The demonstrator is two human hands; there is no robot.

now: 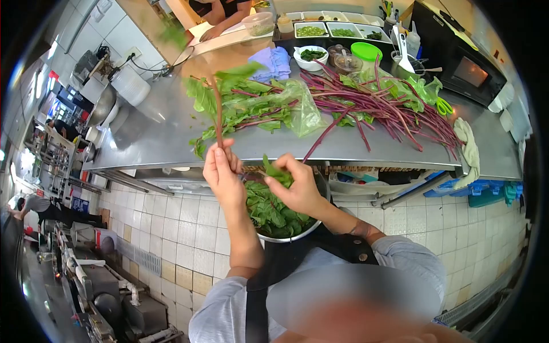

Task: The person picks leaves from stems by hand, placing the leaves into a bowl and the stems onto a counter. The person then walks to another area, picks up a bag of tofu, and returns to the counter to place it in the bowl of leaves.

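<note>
My left hand (222, 171) grips the lower end of a long reddish stalk (218, 114) that still carries green leaves at its top. My right hand (297, 186) pinches a bunch of plucked green leaves (274, 171) just above a metal bowl (284, 237) filled with leaves, held against my body. On the steel counter (160, 143) beyond lie a heap of leafy stalks (251, 103) on a clear plastic bag (303, 111) and, to the right, a pile of bare purple stems (394, 108).
Trays of chopped greens (334, 30), a white bowl (310, 57), a green lid (366, 51), a purple cloth (273, 62) and a microwave (463, 57) stand at the counter's back. Another person's arm (220, 23) rests at a board behind. White tiled floor lies below.
</note>
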